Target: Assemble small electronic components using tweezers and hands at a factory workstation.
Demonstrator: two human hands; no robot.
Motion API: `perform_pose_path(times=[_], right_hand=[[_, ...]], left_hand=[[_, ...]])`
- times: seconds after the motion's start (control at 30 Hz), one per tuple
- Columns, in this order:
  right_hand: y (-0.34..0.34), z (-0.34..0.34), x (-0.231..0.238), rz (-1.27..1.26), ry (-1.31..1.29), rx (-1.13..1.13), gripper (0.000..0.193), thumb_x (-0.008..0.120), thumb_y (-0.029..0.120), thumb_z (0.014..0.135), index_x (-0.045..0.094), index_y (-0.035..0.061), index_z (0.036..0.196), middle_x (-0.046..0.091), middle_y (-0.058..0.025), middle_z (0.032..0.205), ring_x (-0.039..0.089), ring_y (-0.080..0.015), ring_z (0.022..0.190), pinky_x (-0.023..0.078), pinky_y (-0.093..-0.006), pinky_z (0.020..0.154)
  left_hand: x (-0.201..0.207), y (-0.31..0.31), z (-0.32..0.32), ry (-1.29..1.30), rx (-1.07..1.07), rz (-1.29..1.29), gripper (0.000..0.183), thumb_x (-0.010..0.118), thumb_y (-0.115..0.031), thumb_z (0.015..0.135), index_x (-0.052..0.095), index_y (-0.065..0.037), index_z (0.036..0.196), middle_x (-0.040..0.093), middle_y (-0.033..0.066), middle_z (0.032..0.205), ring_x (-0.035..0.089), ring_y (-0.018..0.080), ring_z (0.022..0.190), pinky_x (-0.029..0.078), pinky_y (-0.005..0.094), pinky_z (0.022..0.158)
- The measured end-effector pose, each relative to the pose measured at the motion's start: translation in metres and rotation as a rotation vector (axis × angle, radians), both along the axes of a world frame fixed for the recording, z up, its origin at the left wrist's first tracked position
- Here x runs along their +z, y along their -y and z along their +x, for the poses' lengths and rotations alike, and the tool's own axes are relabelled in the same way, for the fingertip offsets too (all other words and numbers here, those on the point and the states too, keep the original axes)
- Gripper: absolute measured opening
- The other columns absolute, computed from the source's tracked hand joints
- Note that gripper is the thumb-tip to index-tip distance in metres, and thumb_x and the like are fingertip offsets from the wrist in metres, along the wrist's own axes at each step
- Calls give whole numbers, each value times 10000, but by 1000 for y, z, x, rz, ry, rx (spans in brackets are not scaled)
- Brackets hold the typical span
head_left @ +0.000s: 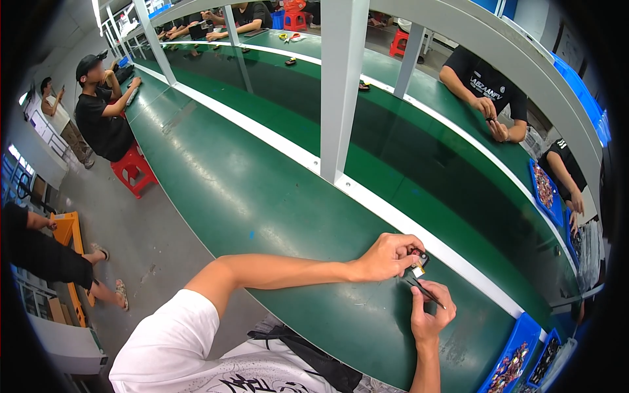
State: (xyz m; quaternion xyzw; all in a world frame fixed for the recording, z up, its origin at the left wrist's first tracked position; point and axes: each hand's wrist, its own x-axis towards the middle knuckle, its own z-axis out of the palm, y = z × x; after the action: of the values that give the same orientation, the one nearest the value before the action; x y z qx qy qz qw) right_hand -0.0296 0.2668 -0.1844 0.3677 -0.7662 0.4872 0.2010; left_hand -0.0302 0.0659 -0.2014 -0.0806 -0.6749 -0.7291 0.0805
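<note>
Big green bench (262, 196) runs under both your hands and stretches way off ahead of them, w/ a white strip (367, 196) down its length just past your fingertips and a white post (341, 85) standing on that strip, ahead and a bit left of your left hand. Other ppl sit along the bench: one in a black tee and cap (98, 111) on a red stool (134, 171) far off to the left of your hands, another in a black tee (488, 88) across the strip, ahead and to the right. Blue bins (514, 357) w/ small mixed parts sit just right of your right hand, near the bench end; another blue tray (545, 190) is further ahead on the right.

Your left hand (388, 257) is curled shut, fingers pinched on a small part (418, 267), black w/ a gold-ish bit, right at its fingertips and touching the bench or just above it, can't tell which. Your right hand (429, 314) sits just below it, closed narrow around thin black tweezers (426, 291), tips pointing up at the part. Can't tell if the tips actually touch it, too small.
</note>
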Motion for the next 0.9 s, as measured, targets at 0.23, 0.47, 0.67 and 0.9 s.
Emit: perform_pose_path(times=[0.23, 0.47, 0.67, 0.9], right_hand=[[-2, 1, 2, 24, 10, 29, 228, 794, -110, 813, 661, -32, 980, 749, -173, 951, 703, -175, 743, 573, -247, 592], [-1, 1, 0, 5, -2, -1, 245, 836, -66, 786, 672, -8, 959, 763, -146, 903, 702, -188, 697, 547, -246, 558], [-2, -1, -1, 0, -9, 6, 250, 835, -71, 782, 670, -12, 961, 762, -155, 903, 704, -189, 699, 551, -248, 560], [0, 0, 0, -8, -11, -3, 246, 834, -75, 779, 671, -15, 953, 760, -156, 894, 711, -194, 706, 559, -247, 563]], left_hand=[[0, 1, 1, -5, 0, -12, 193, 667, -14, 967, 664, 33, 1154, 731, 79, 827, 626, 83, 572, 491, 257, 524], [0, -1, 0, -8, 5, 0, 191, 665, -13, 969, 662, 36, 1153, 734, 83, 845, 623, 81, 570, 491, 252, 519], [-1, -2, -2, -5, 2, -5, 190, 665, -11, 969, 662, 32, 1154, 728, 79, 836, 623, 82, 568, 494, 252, 518], [-1, 1, 0, 3, 5, -1, 193, 665, -7, 969, 664, 27, 1159, 723, 76, 837, 623, 81, 567, 495, 248, 521]])
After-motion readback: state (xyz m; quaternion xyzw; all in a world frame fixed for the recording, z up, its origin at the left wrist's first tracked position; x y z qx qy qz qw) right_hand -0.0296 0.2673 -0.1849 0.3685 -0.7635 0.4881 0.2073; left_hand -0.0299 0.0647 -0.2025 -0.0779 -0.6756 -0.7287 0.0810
